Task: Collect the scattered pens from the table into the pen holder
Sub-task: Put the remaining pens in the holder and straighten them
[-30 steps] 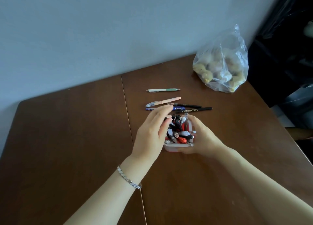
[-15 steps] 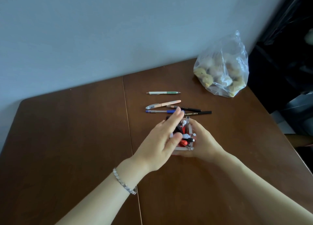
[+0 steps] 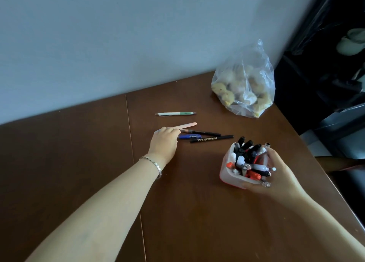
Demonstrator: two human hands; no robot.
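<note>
Brown wooden table (image 3: 197, 222); near right, right hand (image 3: 280, 175) wrapped around crammed pen holder (image 3: 227, 173). Farther left, left hand (image 3: 164, 141) curled, fingertips on pink pen (image 3: 186, 125), beside blue pen (image 3: 189, 136) and black pens (image 3: 212, 138). Beyond, green pen (image 3: 175, 114); far right, plastic bag (image 3: 245, 88).

A white pen holder (image 3: 227, 172) with a red base is leaning tilted near the right side, bristling with black, white and red pens. Beyond it four loose pens are lying close together: a pink pen (image 3: 186, 125), a thin black pen (image 3: 205, 132), a blue pen (image 3: 190, 136) and a black lettered marker (image 3: 212, 138), perhaps touching. A green-and-white pen (image 3: 175, 114) is lying apart, farther back.
</note>
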